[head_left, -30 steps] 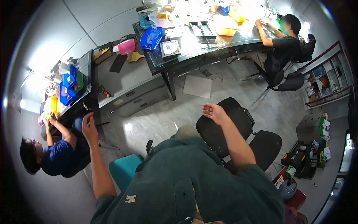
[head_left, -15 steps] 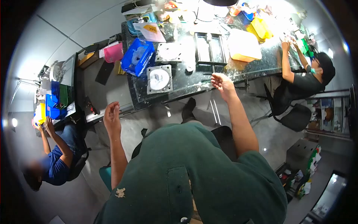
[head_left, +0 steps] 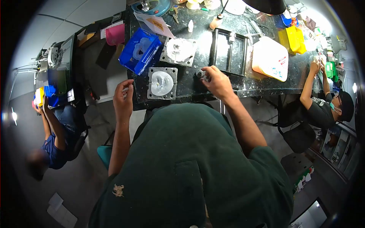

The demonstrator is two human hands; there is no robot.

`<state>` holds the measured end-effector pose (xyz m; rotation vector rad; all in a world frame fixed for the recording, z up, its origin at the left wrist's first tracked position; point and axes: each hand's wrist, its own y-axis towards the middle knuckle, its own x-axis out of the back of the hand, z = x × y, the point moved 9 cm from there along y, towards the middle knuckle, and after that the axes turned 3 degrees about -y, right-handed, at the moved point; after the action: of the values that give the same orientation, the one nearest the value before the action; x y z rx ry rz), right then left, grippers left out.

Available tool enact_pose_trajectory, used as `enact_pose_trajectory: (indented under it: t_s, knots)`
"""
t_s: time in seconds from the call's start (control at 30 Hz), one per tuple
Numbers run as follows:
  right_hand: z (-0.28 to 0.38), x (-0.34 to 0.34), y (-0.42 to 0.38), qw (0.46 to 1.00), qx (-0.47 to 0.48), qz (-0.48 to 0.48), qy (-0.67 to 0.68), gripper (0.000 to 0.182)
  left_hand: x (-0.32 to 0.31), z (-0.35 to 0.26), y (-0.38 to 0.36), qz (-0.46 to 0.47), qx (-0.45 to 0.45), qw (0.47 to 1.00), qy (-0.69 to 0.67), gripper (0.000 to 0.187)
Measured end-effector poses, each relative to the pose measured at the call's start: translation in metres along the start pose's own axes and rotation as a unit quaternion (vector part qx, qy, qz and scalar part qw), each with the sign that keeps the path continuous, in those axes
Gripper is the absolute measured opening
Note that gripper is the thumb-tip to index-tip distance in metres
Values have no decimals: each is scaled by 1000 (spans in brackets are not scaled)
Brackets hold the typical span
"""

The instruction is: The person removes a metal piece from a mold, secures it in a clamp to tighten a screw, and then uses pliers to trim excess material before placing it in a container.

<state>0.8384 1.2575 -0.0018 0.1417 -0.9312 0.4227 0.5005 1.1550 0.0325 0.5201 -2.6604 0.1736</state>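
Note:
My right hand reaches over the near part of the bench, its thumb and fingers closed at a small round metal piece. My left hand hovers by the bench's left front corner, fingers loosely curled, with nothing visible in it. Between the hands lies a square metal mould half with a clear rounded shape in its middle. A second mould half sits behind it, holding a whitish form. Left of these, a blue bin contains a translucent curved piece. A black clamp frame with a central screw rod lies beyond my right hand.
A white-topped tub and a yellow bin stand to the right. A dark lamp head overhangs the back. A small bottle stands behind the frame. Co-workers sit at left and right; a person's hands work at the far right.
My right hand has moved left and forward from the bench edge to the small round metal piece, its fingers closing there. My left hand has risen towards the bench corner. The view has shifted closer.

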Motion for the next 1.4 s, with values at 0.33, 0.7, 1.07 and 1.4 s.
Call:
enact_pose_trajectory:
  t_s: [0.33, 0.7, 1.07, 1.4]
  knots:
    - [11, -27, 11, 996, -61, 3, -63, 42, 26, 26, 30, -18, -5, 1000, 2, 21]
    - [13, -19, 19, 992, -122, -1, -32, 44, 21, 4, 104, -79, -53, 978, 185, 41]
    - [-4, -63, 34, 835, -353, 60, 418, 49, 39, 52, 85, -69, 2, 992, 110, 18]
    - [-7, -45, 41, 768, -285, -48, 572, 25, 46, 70, 80, -65, 48, 994, 68, 16]
